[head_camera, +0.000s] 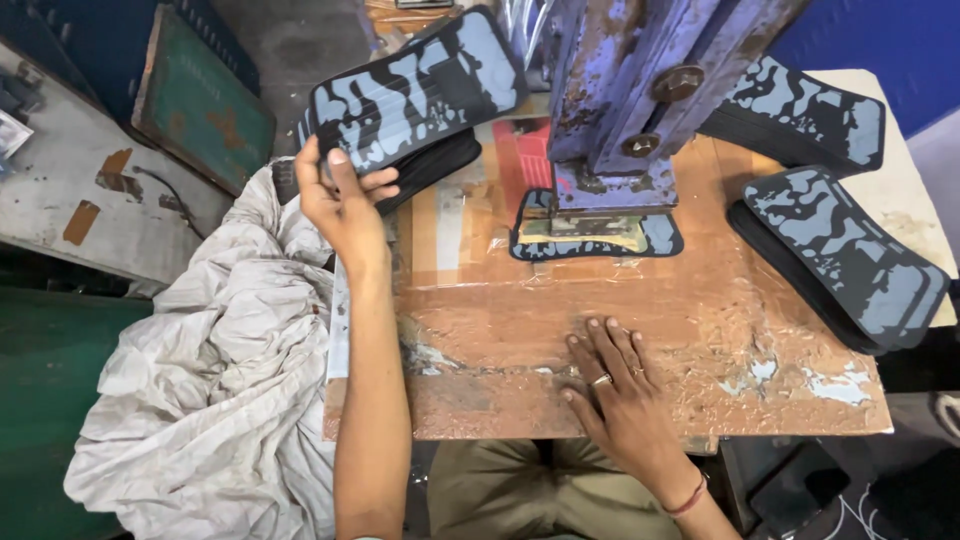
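Observation:
My left hand (343, 200) grips the near end of a blue-and-black patterned sole piece (415, 90), lifted off a stack of the same pieces (440, 162) at the table's left. My right hand (612, 385) lies flat, fingers spread, on the worn brown table top (520, 310) and holds nothing. Another patterned sole piece (660, 237) lies under the foot of a blue rusty press (625, 100) in the middle of the table.
Two more stacks of patterned soles (845, 260) (805, 115) rest at the right. A crumpled white cloth sack (225, 370) hangs off the table's left side. A green board (200, 105) leans at the upper left.

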